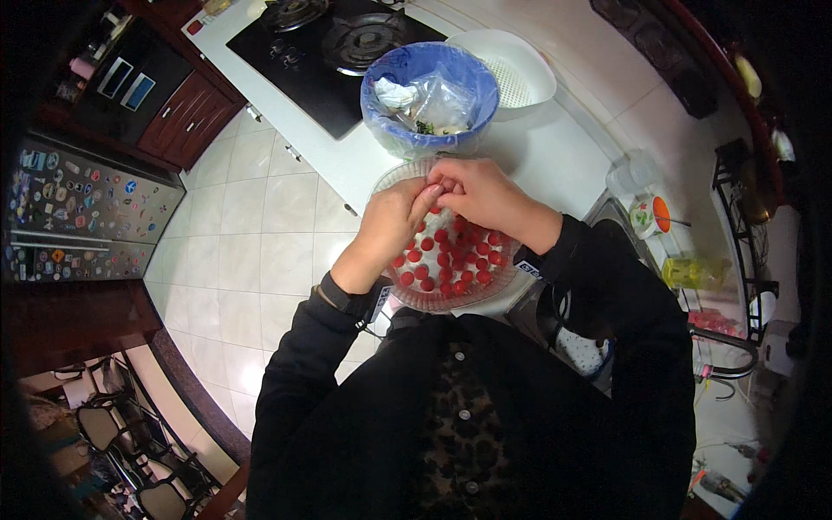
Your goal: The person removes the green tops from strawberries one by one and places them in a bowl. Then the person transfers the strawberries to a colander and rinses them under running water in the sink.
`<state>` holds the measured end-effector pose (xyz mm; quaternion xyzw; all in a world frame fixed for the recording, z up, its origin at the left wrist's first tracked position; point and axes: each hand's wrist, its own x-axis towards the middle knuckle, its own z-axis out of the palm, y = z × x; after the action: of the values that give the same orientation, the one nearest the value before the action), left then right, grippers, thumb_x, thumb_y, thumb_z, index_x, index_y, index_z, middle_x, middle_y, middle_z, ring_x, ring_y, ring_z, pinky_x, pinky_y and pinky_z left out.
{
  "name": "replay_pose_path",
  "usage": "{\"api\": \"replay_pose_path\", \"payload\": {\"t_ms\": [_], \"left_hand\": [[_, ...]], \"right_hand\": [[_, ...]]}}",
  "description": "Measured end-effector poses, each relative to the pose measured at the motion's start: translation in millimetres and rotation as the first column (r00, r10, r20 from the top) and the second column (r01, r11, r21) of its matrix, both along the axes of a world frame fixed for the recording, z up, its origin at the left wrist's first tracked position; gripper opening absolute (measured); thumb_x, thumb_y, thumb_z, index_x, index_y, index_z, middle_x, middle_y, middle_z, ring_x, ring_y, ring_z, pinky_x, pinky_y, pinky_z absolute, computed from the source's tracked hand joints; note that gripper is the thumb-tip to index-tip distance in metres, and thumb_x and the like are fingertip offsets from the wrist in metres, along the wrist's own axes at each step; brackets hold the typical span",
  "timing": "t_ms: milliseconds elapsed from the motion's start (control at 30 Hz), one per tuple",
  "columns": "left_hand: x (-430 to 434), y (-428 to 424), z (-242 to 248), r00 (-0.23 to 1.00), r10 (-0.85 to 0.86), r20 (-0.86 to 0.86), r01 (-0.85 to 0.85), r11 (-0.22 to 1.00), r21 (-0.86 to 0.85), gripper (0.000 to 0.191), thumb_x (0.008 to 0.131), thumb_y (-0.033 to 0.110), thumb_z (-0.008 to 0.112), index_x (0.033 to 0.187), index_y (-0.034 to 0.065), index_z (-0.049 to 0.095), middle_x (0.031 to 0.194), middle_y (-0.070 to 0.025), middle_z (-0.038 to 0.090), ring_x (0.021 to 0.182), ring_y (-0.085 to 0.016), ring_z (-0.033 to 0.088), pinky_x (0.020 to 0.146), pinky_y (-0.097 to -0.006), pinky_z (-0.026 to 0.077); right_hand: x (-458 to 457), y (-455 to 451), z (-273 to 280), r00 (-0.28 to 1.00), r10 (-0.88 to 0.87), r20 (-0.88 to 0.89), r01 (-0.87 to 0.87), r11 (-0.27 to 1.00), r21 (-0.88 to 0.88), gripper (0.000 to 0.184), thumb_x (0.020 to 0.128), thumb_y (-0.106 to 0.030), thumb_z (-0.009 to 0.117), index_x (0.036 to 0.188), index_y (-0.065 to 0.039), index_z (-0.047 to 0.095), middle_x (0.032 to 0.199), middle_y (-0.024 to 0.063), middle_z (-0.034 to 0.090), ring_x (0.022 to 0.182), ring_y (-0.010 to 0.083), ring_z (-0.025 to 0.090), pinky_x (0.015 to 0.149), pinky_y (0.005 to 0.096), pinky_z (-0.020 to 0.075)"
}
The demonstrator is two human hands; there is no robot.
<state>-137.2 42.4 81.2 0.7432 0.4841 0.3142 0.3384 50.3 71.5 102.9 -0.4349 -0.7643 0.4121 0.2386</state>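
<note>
Both hands meet over the far part of a clear ribbed bowl [390,174], fingertips close together. My left hand [398,211] has its thumb and fingers pinched in, and my right hand [484,195] curls its fingers against them. Anything between the fingertips is hidden by the hands. Below them, several small round red fruits [427,244], like cherry tomatoes, lie spread in the bowl. Just beyond the bowl stands a blue basin [383,65] lined with a clear plastic bag, holding crumpled white tissue [395,94] and green scraps [425,127].
A white perforated basket [520,81] sits behind the basin, beside the black gas hob [312,65]. To the right are a sink [608,211], a patterned cup [643,218] and a curved faucet [747,354]. A sticker-covered refrigerator [84,214] stands at left across the tiled floor [240,234].
</note>
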Motion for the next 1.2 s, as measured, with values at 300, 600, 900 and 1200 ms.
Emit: {"api": "replay_pose_path", "payload": {"t_ms": [300,600,900,1200], "left_hand": [[-19,0,-39,0.975,0.131,0.181,-0.108,0.985,-0.136,0.035,0.104,0.03,0.048,0.098,0.0001,0.064,0.079,-0.0172,0.065,0.072,-0.029,0.062,0.068,-0.0359,0.049],[-67,5,-44,0.845,0.333,0.419,-0.098,0.866,-0.49,0.03,0.106,0.03,0.046,0.089,0.0074,0.059,0.071,0.0059,0.048,0.062,-0.004,0.039,0.055,-0.0199,0.031],[-64,2,-52,0.856,0.239,0.458,0.021,0.869,-0.494,0.02,0.103,0.006,0.045,0.108,0.0025,0.064,0.083,0.0023,0.058,0.072,-0.006,0.049,0.064,-0.021,0.042],[-39,-6,-28,0.986,0.106,-0.131,-0.122,0.985,-0.12,0.039,0.099,0.039,0.057,0.104,0.0012,0.067,0.088,-0.0196,0.069,0.077,-0.036,0.067,0.069,-0.04,0.053]], "right_hand": [[-3,17,-17,0.953,0.001,-0.302,-0.176,0.814,-0.554,0.019,0.089,-0.008,0.066,0.104,0.001,0.06,0.08,0.0083,0.068,0.066,0.0134,0.068,0.051,0.0276,0.0539],[-28,28,-86,0.717,0.325,0.617,-0.371,0.927,-0.056,0.025,0.081,-0.014,0.068,0.105,-0.006,0.067,0.093,0.016,0.066,0.091,0.0383,0.066,0.079,0.0475,0.0521],[-77,22,-134,0.736,0.286,0.614,-0.513,0.827,0.229,0.026,0.082,-0.015,0.066,0.106,-0.005,0.064,0.096,0.0146,0.069,0.093,0.0349,0.068,0.079,0.0466,0.0532],[-32,10,-33,0.986,0.082,0.144,-0.057,0.985,-0.165,0.03,0.077,-0.009,0.075,0.1,-0.001,0.057,0.084,0.0171,0.068,0.069,0.0265,0.069,0.063,0.0381,0.0536]]}}
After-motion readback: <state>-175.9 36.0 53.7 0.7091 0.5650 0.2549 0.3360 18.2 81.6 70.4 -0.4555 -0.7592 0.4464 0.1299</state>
